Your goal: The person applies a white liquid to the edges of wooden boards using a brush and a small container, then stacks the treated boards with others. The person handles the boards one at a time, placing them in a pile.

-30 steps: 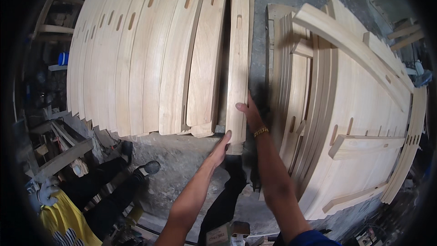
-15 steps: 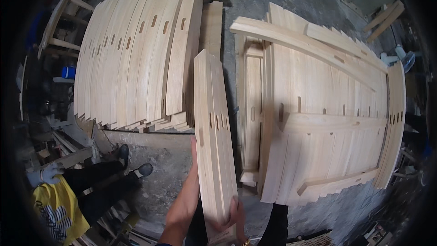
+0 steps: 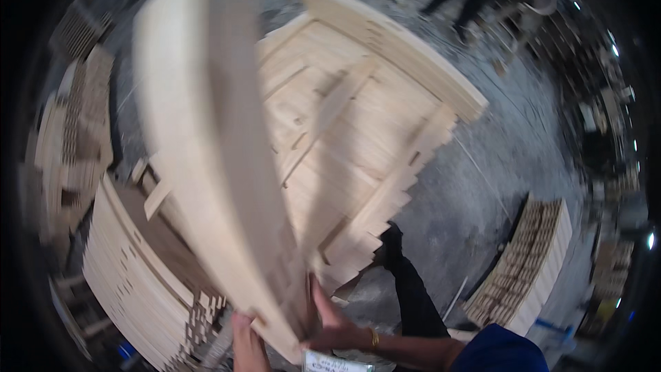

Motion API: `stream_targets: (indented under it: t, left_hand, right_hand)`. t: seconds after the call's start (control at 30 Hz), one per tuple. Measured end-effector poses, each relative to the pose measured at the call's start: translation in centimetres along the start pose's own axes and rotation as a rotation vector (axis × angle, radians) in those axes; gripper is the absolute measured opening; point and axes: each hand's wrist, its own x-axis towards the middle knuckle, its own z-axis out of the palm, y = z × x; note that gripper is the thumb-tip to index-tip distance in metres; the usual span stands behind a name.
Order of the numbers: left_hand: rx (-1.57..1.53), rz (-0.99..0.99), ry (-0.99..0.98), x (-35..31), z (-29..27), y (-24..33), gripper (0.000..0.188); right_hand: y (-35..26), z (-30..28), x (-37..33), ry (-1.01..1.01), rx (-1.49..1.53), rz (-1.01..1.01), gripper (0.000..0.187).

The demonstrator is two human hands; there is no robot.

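The grey concrete floor [image 3: 475, 193] spreads beneath everything, and on it sits a broad pile of pale boards [image 3: 406, 124] in the middle. A tall stack of slotted boards [image 3: 127, 272] leans across the lower left, and a smaller stack of curved pieces [image 3: 527, 262] stands well apart at the lower right. The held wooden boards [image 3: 196, 124], blurred toward their far end, rise from the hands and slant up and left, partly covering the pile behind. Both hands grasp their near end: the left hand [image 3: 248, 343] on its left side, the right hand [image 3: 335, 324] on its right, thumb pointing upward. A gold-coloured bracelet [image 3: 374, 337] circles the right wrist.
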Motion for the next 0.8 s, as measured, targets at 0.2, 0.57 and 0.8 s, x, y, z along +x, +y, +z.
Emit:
stream_targets:
  t: [0.2,0.57,0.8]
  left_hand:
    - [0.605,0.028,-0.974,10.2,26.5,12.7,0.105]
    - [1.276,-0.593,-1.462,27.2,39.0,8.7,0.104]
    - [1.184,-0.663,-1.477,27.4,41.0,8.4,0.105]
  right_hand:
    - [0.6,-11.4,5.7,0.367,0.772,0.113,0.059]
    - [8.4,-16.1,13.7,0.748,1.303,0.343,0.046]
    - [7.6,-17.5,13.9,0.698,1.259,0.409,0.049]
